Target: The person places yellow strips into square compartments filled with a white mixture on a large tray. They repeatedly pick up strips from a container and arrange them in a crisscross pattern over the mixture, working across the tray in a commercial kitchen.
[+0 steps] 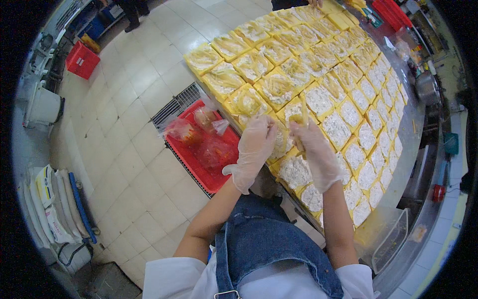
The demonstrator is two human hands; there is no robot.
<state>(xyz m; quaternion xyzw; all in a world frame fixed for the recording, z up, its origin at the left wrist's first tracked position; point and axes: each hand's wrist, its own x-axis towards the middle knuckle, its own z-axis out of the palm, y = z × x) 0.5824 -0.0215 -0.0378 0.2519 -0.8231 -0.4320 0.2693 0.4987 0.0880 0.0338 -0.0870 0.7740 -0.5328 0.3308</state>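
Pinches pale yellow strips (297,120) in a nearly closed right hand (317,152), curls the left hand (255,149) beside it, can't tell how tightly or around anything, above yellow squares (340,21); seems midway through topping white spread (337,130), probably needs to scatter evenly next

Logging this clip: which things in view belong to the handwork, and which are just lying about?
In the work, by the look:
- left hand, right hand
- yellow squares
- white topping
- pale yellow strips on some squares

Apparently just lying about:
- red crate
- stacked sacks
- metal pot
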